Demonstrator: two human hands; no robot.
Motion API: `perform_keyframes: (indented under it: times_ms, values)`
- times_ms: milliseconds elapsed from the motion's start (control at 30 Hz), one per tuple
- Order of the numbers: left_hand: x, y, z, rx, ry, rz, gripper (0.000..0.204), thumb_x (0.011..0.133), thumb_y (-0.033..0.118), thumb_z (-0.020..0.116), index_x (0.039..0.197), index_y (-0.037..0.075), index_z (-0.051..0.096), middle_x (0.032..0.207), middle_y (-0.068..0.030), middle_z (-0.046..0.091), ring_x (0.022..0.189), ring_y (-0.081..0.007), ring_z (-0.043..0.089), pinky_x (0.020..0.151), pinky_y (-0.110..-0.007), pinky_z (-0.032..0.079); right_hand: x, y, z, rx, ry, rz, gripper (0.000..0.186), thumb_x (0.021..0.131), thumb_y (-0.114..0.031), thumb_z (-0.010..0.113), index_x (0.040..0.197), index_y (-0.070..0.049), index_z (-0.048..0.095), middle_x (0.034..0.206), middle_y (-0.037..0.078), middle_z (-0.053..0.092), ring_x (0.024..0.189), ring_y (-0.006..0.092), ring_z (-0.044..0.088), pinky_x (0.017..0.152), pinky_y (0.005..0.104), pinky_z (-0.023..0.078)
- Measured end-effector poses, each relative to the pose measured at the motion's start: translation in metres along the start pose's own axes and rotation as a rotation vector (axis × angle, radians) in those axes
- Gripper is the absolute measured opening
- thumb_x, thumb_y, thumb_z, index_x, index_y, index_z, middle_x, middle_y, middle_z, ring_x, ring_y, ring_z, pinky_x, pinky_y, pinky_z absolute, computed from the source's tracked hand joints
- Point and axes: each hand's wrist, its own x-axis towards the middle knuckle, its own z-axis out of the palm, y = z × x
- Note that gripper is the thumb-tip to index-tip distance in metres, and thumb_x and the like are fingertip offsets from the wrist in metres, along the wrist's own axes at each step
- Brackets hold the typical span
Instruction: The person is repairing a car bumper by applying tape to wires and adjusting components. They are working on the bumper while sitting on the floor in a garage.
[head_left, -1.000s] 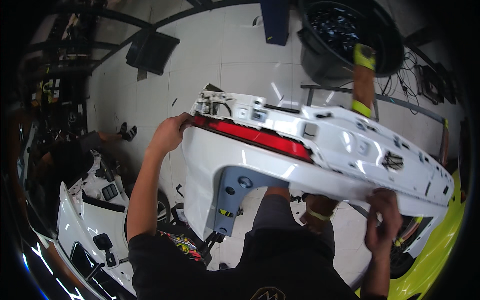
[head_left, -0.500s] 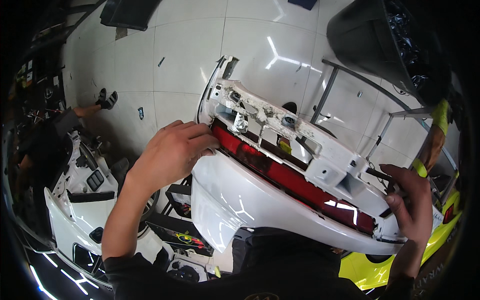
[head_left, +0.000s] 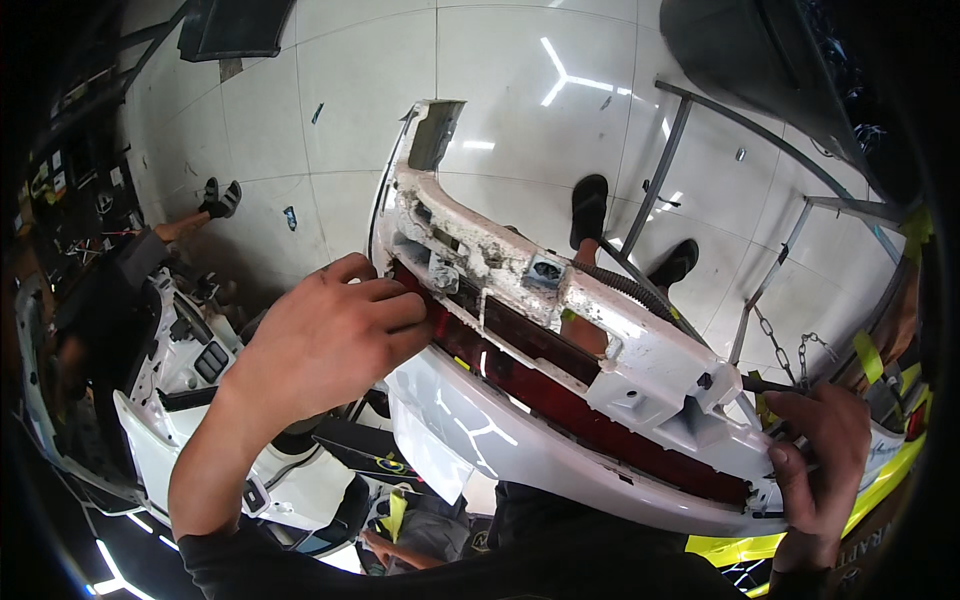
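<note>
A white car bumper (head_left: 460,400) lies across in front of my body, with dirt on its pale inner flange (head_left: 500,250). Set in its long slot is a dark red light panel (head_left: 570,400). My left hand (head_left: 335,330) curls its fingers over the panel's left end, the fingertips partly hidden against the red surface. At the bumper's right end my right hand (head_left: 825,455) grips the edge, thumb on the near side and fingers beyond. A black ribbed conduit (head_left: 630,290) runs behind the flange.
Beyond the bumper are a person's sandalled feet (head_left: 590,208) and a metal frame (head_left: 665,165) with a hanging chain (head_left: 775,338). A black bin (head_left: 750,80) stands at the far right. White car parts (head_left: 170,430) lie left; a yellow-green car panel (head_left: 880,480) is at right.
The bumper has tilted, showing more of its left end and inner flange. My left hand has shifted slightly and reaches further over the red panel. The right hand keeps its hold.
</note>
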Motion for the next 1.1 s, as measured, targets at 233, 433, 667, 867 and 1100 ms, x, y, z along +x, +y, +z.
perform_keyframes:
  times_ms: [233,433,667,867,1100]
  values:
    - [0.014,0.006,-0.006,0.067,-0.045,0.073,0.017,0.078,0.014,0.068,0.093,0.012,0.076,0.092,0.0026,0.066,0.091,-0.0163,0.069,0.083,-0.033,0.052,0.0,0.011,0.0,0.034,0.0,-0.035,0.038,0.082,-0.027,0.069,0.112,-0.005,0.074,0.077,0.007,0.063,0.087,0.0294,0.057,0.085,0.043,0.042]
    - [0.028,0.004,-0.018,-0.041,-0.202,-0.019,0.015,0.077,0.009,0.07,0.091,0.01,0.076,0.087,-0.0041,0.068,0.086,-0.0241,0.069,0.081,-0.038,0.052,-0.005,0.013,0.0,0.014,-0.015,-0.046,0.039,0.081,-0.025,0.071,0.114,-0.004,0.074,0.084,0.01,0.062,0.087,0.0298,0.056,0.084,0.0431,0.043]
    - [0.035,-0.005,-0.016,-0.152,-0.276,-0.155,0.016,0.075,0.007,0.074,0.09,0.005,0.077,0.088,-0.0088,0.073,0.083,-0.0326,0.068,0.08,-0.043,0.053,-0.005,0.012,0.003,-0.008,0.02,-0.071,0.039,0.08,-0.027,0.072,0.112,-0.005,0.075,0.086,0.011,0.06,0.086,0.0295,0.056,0.081,0.0427,0.043]
    - [0.036,-0.01,-0.012,-0.114,-0.237,-0.029,0.014,0.075,0.006,0.073,0.088,0.007,0.076,0.082,-0.0089,0.07,0.082,-0.031,0.069,0.078,-0.043,0.054,-0.005,0.012,0.003,-0.021,0.019,-0.077,0.039,0.081,-0.029,0.073,0.111,-0.005,0.075,0.086,0.011,0.059,0.083,0.0292,0.056,0.08,0.0425,0.043]
    - [0.029,-0.002,-0.008,-0.088,-0.184,0.015,0.012,0.076,0.005,0.071,0.087,0.004,0.07,0.084,-0.0091,0.065,0.085,-0.031,0.067,0.079,-0.044,0.055,-0.005,0.011,0.0,-0.017,0.01,-0.092,0.039,0.081,-0.029,0.073,0.112,-0.005,0.074,0.087,0.011,0.059,0.082,0.0289,0.056,0.079,0.0423,0.043]
